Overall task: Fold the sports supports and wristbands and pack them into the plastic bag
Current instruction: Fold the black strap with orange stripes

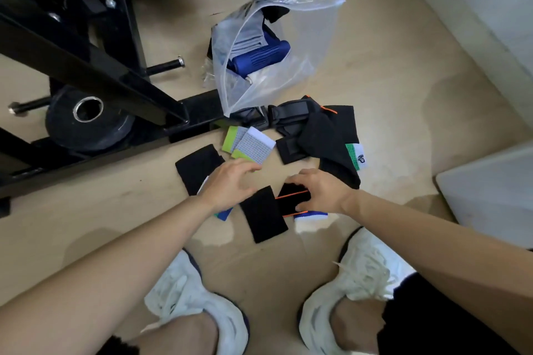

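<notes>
A clear plastic bag (305, 46) lies open on the floor with a rolled blue support (259, 59) and grey pieces inside. Below it lie black strapped supports (291, 115), a black sleeve with a green-and-white cuff (334, 141) and grey wristbands with lime edges (248, 143). My right hand (320, 192) grips a black wristband with an orange stripe (291, 199), which lies over a blue-and-white band (311, 216). My left hand (230, 184) hovers with relaxed fingers over a black wristband (196, 166); a second black band (264, 215) lies between my hands.
A black gym machine frame (86, 66) with a weight plate (86, 121) fills the left side. A white box (490, 190) stands at the right, a wall runs along the far right. My white shoes (199, 297) are at the bottom.
</notes>
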`<state>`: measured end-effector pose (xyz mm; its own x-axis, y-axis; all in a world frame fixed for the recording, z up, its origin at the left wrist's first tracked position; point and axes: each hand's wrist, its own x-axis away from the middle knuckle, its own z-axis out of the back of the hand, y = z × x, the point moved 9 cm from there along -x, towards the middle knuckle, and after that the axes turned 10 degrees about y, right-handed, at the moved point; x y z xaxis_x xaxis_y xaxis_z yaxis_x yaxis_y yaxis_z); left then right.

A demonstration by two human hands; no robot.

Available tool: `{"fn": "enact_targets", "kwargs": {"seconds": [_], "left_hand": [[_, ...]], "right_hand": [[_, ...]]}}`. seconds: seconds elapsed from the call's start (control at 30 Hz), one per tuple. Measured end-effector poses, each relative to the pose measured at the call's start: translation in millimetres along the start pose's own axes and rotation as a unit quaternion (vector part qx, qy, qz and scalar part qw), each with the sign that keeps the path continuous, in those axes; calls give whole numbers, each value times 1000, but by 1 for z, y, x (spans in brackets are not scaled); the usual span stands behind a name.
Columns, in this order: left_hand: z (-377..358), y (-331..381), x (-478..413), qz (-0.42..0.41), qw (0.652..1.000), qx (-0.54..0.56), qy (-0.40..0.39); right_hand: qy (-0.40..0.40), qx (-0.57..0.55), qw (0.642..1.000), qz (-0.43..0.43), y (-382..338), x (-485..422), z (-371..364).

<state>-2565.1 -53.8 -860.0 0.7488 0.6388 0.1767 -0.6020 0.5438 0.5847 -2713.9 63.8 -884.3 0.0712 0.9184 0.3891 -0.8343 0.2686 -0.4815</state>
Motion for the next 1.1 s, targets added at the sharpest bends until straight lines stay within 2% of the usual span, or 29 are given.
{"fn": "enact_targets", "kwargs": {"seconds": [0.13,0.27,0.33,0.43,0.5,0.7,0.77,0.87,0.93,1.0,1.1], "left_hand": [[-45,5,14,2,993,-58,-99],[-64,6,22,-3,985,-132,-113],[-68,3,25,9,985,-130,-116],[-67,0,24,56,993,4,-103],[-62,0,21,91,986,105,-91],[-34,-31,21,240,925,294,-4],[-29,-34,22,244,914,325,-10],[-20,-30,18,222,926,305,-14],[-12,-28,14,225,926,302,11],[-7,-28,13,235,918,317,36],[-5,-29,13,263,892,365,48]], "right_hand": [[11,-6,1000,-22,8,3,-16],[48,-94,992,-70,13,3,-8],[80,-132,985,-76,14,3,5],[127,-180,970,-104,21,3,26],[121,-190,967,-117,24,4,34],[-26,-81,991,-103,30,11,32],[-22,-81,991,-100,32,12,32],[35,-141,985,-96,22,9,34],[32,-172,979,-108,11,6,25],[15,-178,975,-130,2,4,11],[58,-183,973,-125,-6,-1,1]]}}
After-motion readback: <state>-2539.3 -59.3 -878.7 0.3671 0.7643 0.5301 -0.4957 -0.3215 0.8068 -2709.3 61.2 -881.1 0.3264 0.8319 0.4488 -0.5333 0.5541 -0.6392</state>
